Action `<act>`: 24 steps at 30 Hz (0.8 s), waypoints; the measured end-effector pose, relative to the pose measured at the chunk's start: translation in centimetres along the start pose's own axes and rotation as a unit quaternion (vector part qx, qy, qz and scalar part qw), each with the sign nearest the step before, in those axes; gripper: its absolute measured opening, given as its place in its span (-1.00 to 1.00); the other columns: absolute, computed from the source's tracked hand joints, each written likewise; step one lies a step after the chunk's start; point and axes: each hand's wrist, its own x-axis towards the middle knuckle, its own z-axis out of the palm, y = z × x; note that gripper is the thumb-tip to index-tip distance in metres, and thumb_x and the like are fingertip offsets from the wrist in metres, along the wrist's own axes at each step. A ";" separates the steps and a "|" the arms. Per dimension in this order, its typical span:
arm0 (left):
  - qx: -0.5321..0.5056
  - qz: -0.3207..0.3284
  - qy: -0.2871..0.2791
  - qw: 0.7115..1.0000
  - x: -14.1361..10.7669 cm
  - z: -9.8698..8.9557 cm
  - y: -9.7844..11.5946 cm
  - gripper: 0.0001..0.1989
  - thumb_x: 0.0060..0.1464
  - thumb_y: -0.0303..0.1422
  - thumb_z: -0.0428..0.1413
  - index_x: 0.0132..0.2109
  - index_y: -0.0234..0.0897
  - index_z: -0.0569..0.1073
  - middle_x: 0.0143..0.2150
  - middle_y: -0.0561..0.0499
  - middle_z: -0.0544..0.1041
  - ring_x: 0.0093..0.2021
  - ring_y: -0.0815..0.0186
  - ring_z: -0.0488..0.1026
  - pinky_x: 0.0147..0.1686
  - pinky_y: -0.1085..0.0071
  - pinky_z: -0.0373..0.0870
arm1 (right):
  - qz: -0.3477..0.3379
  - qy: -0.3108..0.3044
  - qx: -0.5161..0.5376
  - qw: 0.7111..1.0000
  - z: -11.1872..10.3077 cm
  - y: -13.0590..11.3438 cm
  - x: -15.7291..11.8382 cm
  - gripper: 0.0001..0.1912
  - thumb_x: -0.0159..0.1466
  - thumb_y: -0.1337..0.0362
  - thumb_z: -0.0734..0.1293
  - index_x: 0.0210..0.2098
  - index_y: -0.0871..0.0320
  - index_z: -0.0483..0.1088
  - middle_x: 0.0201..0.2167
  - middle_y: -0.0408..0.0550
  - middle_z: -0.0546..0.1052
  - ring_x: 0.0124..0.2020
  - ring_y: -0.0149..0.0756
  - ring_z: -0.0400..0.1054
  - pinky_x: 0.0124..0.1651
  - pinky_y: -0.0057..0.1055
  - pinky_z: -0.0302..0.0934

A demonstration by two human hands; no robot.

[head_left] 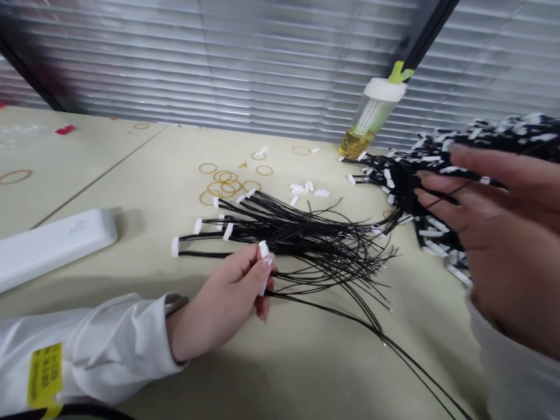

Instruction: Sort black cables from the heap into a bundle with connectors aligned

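White connector (263, 251), with its black wires (324, 305), is in my left hand (223, 297), pinched narrowly between thumb and fingers above the tabletop (306, 367). Its long axis points toward the tabletop's far edge, crosswise to the wires, which leave on its right and slant away from that edge, out of view.

Just beyond my fingers lies a fanned pile of wired connectors (301, 233), lengthwise roughly along the far edge: white heads point left, thin loose ends right. Farther toward that edge are rubber bands (226, 178) and small white pieces (309, 186).

My right hand (503, 233), blurred, has its fingers somewhat parted at a large bundle of wired connectors (402, 181); I cannot tell whether they grip any wire. Behind the pile, near the far edge, a bottle (374, 114) with yellow contents stands beside the bundle. A long white case (56, 245) lies left of my pile, and a red piece (65, 129) near the far edge. Blinds (210, 70) rise past that edge.
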 end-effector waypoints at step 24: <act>0.183 0.026 -0.089 0.979 -0.9 -0.2 1.0 -0.73 0.14 -0.25 -0.21 -0.47 -0.23 0.17 -0.62 0.15 0.26 -0.61 0.46 0.21 -0.60 0.54 0.20 | -0.095 -0.319 -0.045 0.942 6.7 0.0 -2.8 -0.84 0.18 0.40 0.19 -0.50 0.21 0.33 -0.60 -0.24 0.37 -0.55 -0.59 0.18 -0.46 -0.59 -0.01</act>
